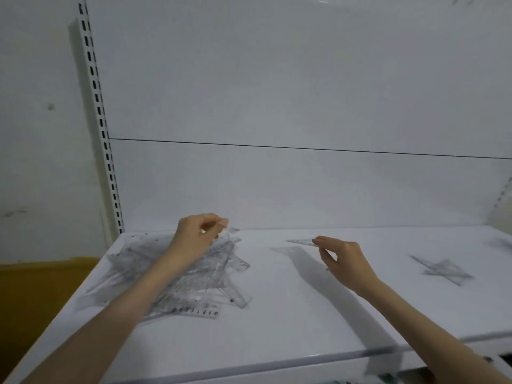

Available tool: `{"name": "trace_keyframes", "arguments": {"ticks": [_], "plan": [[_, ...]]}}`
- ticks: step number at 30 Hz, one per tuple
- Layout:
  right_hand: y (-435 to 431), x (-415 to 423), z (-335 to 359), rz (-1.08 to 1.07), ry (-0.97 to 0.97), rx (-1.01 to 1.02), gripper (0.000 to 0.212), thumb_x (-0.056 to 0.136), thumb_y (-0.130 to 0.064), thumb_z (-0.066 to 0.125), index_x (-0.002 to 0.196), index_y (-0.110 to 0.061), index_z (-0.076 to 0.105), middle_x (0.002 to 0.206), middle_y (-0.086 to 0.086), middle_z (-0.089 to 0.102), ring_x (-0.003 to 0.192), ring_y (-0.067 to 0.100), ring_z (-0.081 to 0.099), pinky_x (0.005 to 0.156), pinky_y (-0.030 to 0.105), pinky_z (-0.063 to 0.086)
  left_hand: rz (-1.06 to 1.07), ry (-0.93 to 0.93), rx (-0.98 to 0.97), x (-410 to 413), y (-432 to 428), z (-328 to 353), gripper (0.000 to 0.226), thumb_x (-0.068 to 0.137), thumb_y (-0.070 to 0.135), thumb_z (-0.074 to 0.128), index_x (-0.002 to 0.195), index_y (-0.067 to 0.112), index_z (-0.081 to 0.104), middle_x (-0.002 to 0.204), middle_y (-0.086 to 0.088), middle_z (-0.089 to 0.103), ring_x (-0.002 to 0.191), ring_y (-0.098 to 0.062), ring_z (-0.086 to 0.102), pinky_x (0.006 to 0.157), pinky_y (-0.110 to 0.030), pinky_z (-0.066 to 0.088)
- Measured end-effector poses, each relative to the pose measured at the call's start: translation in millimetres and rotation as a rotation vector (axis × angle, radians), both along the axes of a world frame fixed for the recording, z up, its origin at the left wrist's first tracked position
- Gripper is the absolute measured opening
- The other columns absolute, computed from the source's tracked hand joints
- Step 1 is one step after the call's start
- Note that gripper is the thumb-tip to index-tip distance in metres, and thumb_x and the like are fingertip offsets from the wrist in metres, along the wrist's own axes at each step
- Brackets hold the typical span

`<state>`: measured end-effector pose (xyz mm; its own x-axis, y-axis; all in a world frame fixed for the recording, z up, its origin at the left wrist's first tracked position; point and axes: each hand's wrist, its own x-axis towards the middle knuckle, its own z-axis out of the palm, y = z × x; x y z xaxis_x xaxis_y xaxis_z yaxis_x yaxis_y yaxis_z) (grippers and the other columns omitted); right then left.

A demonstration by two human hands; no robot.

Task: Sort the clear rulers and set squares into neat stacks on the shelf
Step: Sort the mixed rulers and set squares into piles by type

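Note:
A loose heap of clear rulers and set squares (194, 278) covers the left part of the white shelf (277, 314). My left hand (198, 235) is above the heap's far edge and pinches a clear piece (231, 231) between thumb and fingers. My right hand (342, 260) hovers over the middle of the shelf and pinches one end of a clear set square (300, 241), which points left, slightly above the surface. A small pile of clear set squares (443, 270) lies flat at the right.
The white back panel (277, 184) rises behind the shelf. A slotted upright (106, 151) stands at the left. A yellow-brown surface (36, 295) lies beyond the shelf's left edge. Another dark smudge of clear pieces (502, 243) shows at the far right edge.

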<state>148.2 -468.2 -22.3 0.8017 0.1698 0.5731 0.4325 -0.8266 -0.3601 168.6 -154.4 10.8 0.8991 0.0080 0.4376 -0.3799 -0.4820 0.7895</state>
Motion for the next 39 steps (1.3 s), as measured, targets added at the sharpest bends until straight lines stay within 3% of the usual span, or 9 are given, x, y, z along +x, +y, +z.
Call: {"name": "trace_keyframes", "arguments": {"ticks": [2,5,9,12,16,19,26,34,39], "plan": [[-33.1,-8.2,-7.1,-0.062,0.043,-0.070,0.022,0.079,0.017,0.058,0.090,0.005,0.072,0.093,0.018,0.072,0.086,0.026,0.064,0.081,0.015,0.048,-0.048,-0.011,0.056,-1.5,-28.5,0.5,0.014,0.088,0.021,0.066,0.078,0.015,0.073,0.081,0.006,0.068,0.062,-0.001,0.061,0.063,-0.027,0.054],[-56.6,-19.2,-11.8,-0.072,0.238,-0.264,0.038,0.086,-0.023,0.039,0.082,0.003,0.067,0.085,0.014,0.068,0.083,0.027,0.062,0.075,0.039,0.048,-0.107,0.011,0.031,-9.3,-62.3,2.3,0.015,0.086,0.012,0.068,0.072,0.015,0.072,0.074,-0.006,0.067,0.055,-0.012,0.064,0.061,-0.028,0.056],[-65.6,-25.5,-9.4,-0.046,0.265,-0.298,0.040,0.087,-0.030,0.035,0.089,-0.005,0.067,0.096,0.005,0.067,0.094,0.017,0.056,0.088,0.039,0.038,-0.197,0.046,0.035,-20.8,-87.2,4.3,0.018,0.080,-0.002,0.070,0.090,0.014,0.071,0.071,-0.007,0.067,0.058,-0.014,0.067,0.064,-0.021,0.055],[-66.8,-30.4,-5.3,-0.065,0.216,-0.132,0.041,0.092,-0.015,0.051,0.132,-0.015,0.056,0.137,-0.003,0.053,0.129,0.014,0.046,0.108,0.027,0.028,-0.257,0.080,0.025,-27.1,-99.2,3.1,0.019,0.076,-0.004,0.071,0.086,0.012,0.071,0.071,-0.009,0.067,0.061,-0.018,0.069,0.066,-0.034,0.056],[-39.6,-51.1,0.9,0.047,0.215,0.048,0.069,0.084,-0.038,0.068,0.143,-0.029,0.036,0.137,-0.010,0.051,0.123,0.008,0.050,0.103,0.029,0.041,-0.333,0.127,-0.050,-40.6,-128.0,2.9,0.024,0.072,-0.007,0.073,0.087,0.008,0.062,0.073,-0.013,0.069,0.061,-0.027,0.070,0.072,-0.042,0.058],[-20.7,-62.9,-2.5,0.094,0.202,0.152,0.088,0.076,-0.038,0.077,0.145,-0.028,0.023,0.132,-0.011,0.046,0.109,0.005,0.053,0.089,0.020,0.049,-0.393,0.166,-0.063,-48.0,-153.2,0.2,0.033,0.072,-0.005,0.074,0.092,0.009,0.053,0.078,-0.014,0.068,0.063,-0.027,0.071,0.073,-0.042,0.056],[-65.6,-78.3,-12.9,-0.002,0.025,0.009,0.077,0.084,-0.018,0.070,0.149,-0.014,0.028,0.127,0.006,0.054,0.092,0.014,0.060,0.071,0.025,0.056,-0.469,0.167,-0.023,-55.8,-199.6,-5.8,0.022,0.079,0.002,0.071,0.091,0.014,0.058,0.079,-0.007,0.066,0.063,-0.021,0.071,0.072,-0.052,0.054],[-198.4,-87.4,-17.0,-0.142,0.167,-0.135,0.052,0.093,-0.020,0.059,0.140,-0.006,0.042,0.153,0.007,0.032,0.105,0.022,0.064,0.088,0.033,0.054,-0.458,0.099,0.089,-45.2,-256.4,-18.0,0.015,0.080,-0.001,0.063,0.082,0.014,0.066,0.072,-0.005,0.065,0.066,-0.021,0.067,0.066,-0.044,0.059],[-294.7,-70.8,-22.7,-0.330,0.337,-0.159,0.042,0.100,-0.027,0.044,0.114,0.009,0.060,0.124,0.026,0.058,0.111,0.041,0.057,0.093,0.042,0.044,-0.409,0.051,0.130,-39.3,-318.4,-31.7,0.018,0.080,-0.001,0.062,0.081,0.017,0.066,0.075,-0.004,0.066,0.068,-0.015,0.064,0.065,-0.028,0.057]]}}
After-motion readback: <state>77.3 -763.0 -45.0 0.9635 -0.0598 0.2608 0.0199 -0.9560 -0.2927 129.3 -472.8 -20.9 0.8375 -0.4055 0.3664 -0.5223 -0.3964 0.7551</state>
